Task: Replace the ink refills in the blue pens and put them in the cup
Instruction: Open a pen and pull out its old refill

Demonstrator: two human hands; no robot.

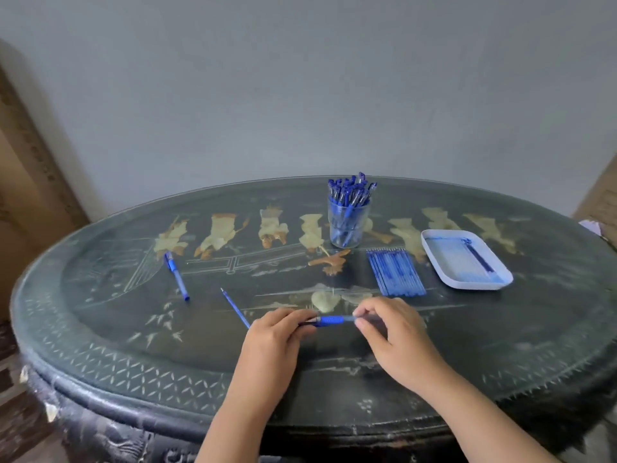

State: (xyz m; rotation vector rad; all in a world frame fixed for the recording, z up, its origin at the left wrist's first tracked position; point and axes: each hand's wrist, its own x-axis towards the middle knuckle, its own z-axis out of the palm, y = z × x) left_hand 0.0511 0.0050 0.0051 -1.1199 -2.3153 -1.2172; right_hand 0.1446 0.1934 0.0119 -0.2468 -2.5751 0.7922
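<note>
One pen (pixel 330 320) — left grip (pixel 273 344), right grip (pixel 397 340) pinching

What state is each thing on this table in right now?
Blue pen with rubber sleeve: held level between both hands.
Left hand: grips one end of that pen.
Right hand: pinches the other end.
Thin blue refill: lying beside the left hand.
Second blue pen: lying loose, far left.
Clear cup: upright, packed with blue pens.
Row of blue refills: lying side by side.
White tray: holds one dark blue refill.
</note>
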